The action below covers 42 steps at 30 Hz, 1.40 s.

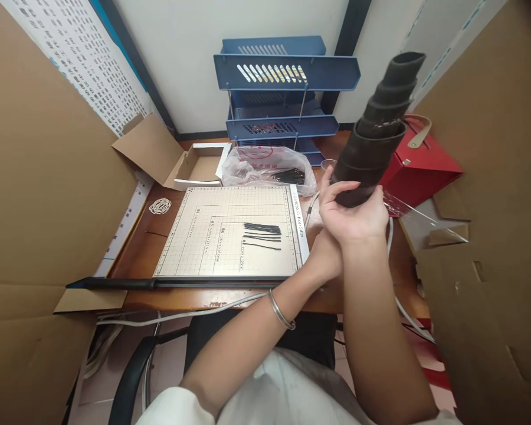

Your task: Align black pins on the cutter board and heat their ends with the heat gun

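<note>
A long roll of dark, tube-like material (371,153) stands tilted at the right, its layers stepping out narrower toward the top. My right hand (358,218) cups its lower end, fingers wrapped round it. My left hand (330,242) lies against the right wrist and the base of the roll; its fingers are mostly hidden behind the right hand and forearm. On the paper cutter (225,254) at the centre lie several thin black strips (262,229).
Behind the cutter are an open cardboard box (203,163), a plastic bag (265,168) with black strips, and blue trays (287,74). A red bag (429,171) stands right. Cardboard walls (39,177) flank the desk. White bands (160,206) lie left. The cutter's handle (119,283) is at front left.
</note>
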Available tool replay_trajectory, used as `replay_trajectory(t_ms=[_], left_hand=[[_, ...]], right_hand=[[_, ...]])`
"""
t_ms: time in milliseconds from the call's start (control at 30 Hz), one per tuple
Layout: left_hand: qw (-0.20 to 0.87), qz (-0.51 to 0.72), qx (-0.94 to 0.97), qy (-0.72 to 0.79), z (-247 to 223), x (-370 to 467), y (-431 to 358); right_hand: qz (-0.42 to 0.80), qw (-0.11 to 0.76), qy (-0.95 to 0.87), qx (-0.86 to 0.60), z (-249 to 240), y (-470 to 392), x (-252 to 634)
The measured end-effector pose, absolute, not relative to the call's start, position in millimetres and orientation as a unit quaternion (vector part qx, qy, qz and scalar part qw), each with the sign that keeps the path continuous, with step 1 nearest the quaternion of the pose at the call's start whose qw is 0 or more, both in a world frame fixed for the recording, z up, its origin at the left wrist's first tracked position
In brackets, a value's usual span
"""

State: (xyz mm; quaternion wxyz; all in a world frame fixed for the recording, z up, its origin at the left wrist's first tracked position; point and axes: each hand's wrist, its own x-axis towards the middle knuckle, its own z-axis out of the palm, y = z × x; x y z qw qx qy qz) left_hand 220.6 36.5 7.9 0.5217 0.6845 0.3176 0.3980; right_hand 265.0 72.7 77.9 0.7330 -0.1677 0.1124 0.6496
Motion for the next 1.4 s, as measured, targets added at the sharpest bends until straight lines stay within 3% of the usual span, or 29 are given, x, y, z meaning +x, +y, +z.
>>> replay_trajectory(t_ms=[67,167,333,433,600,933,1033,1133,1233,1400], left_hand=[[0.502,0.395,0.704,0.31,5.8,196.1,22.2],[0.458,0.325,0.714,0.418,13.1,144.3,10.8],[0.237,0.267,0.825,0.438,29.3,55.6,48.2],[0.185,0.14,0.878,0.419,30.8,25.8,76.0],[0.165,0.028,0.888,0.429,32.0,24.7,80.9],[0.092,0.087,0.773,0.622,10.5,63.2,28.5],[0.113,0.126,0.754,0.635,6.2,60.8,26.5],[0.116,0.16,0.748,0.634,3.1,52.1,28.3],[0.119,0.183,0.751,0.623,0.6,44.5,29.0],[0.125,0.184,0.764,0.605,-1.3,42.1,30.1]], right_hand=[[0.658,0.723,0.168,-0.125,75.4,72.4,272.4],[0.66,0.713,0.228,-0.064,71.1,73.0,283.4],[0.672,0.69,0.266,-0.032,62.2,77.7,294.6],[0.667,0.694,0.27,-0.034,57.3,81.7,298.2],[0.665,0.686,0.294,-0.021,52.3,84.1,302.0],[0.667,0.683,0.299,-0.008,52.1,76.5,300.5],[0.697,0.686,0.185,-0.092,48.4,60.4,280.7],[0.707,0.592,-0.119,-0.367,36.8,29.4,251.2],[0.55,0.447,-0.437,-0.554,22.3,-4.1,228.8],[0.341,0.336,-0.605,-0.636,12.8,-24.8,224.1]])
